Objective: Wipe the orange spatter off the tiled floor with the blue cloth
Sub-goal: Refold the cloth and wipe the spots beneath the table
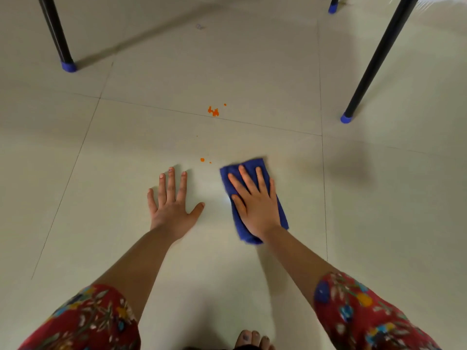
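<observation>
I have the right hand (255,205) laid flat on the blue cloth (250,164), palm down, fingers straight and spread. Its grip is open: it presses the cloth rather than clutching it. I judge that is the point of the pose, since a flat palm loads the whole folded pad against the tiled floor (141,147), so it can slide and take up more than a bunched fistful would. The cloth lies as a narrow pad, long side running near to far, just right of centre, with the fingertips close to its far edge.

The left hand (171,208) is planted on bare tile to the left of the cloth, fingers splayed, thumb pointing toward the cloth. It holds nothing, so that grip is open too. It looks to me like a prop for a body leaning forward, which frees the right arm to push.

The orange spatter (213,111) shows mostly as a cluster far from the hands, right at a grout line (151,107), with one stray dot to its right. A few small drops (202,159) sit just beyond the gap between the two hands, near the cloth's far left corner but apart from it. I see none of it touching the cloth, so I judge the wiping has not yet reached the mess. The next push should go far and slightly left, through the small drops first.

A black table leg (374,61) stands far right, well apart from that path.
</observation>
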A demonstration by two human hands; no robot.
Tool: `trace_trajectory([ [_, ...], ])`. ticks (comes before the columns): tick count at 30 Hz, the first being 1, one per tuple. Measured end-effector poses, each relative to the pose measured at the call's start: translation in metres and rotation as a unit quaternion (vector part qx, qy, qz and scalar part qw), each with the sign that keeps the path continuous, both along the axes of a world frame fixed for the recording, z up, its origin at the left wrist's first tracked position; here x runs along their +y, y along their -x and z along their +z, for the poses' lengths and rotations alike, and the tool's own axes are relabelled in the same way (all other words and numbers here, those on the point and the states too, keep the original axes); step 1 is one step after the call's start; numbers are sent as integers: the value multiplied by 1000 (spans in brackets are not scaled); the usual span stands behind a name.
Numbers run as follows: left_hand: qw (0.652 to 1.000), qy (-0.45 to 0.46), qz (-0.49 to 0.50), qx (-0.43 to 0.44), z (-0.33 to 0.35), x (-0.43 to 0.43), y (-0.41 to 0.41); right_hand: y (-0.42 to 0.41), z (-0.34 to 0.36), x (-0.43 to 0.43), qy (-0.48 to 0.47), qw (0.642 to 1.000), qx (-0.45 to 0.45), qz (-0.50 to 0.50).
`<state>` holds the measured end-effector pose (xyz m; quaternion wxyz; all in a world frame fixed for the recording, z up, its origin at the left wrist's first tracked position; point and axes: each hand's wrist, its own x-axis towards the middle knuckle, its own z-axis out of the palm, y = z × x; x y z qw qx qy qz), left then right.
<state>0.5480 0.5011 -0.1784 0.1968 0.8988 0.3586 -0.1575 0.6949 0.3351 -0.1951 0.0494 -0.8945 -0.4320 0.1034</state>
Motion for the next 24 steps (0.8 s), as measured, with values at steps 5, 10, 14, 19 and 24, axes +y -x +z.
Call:
trace_trajectory([
  [5,1000,25,-1,17,0,3,-2,-35,3,-25,14,991,2,-132],
  [10,1000,25,-5,11,1,3,-2,-56,4,40,-2,977,16,-211],
  [14,1000,15,-3,4,1,3,0,-25,1,21,-16,1000,-7,21],
  [19,1000,19,-4,-2,0,0,1,-72,-1,20,-20,988,-6,-150],
  [24,1000,11,-3,3,1,1,1,-84,2,94,-33,989,9,-141],
])
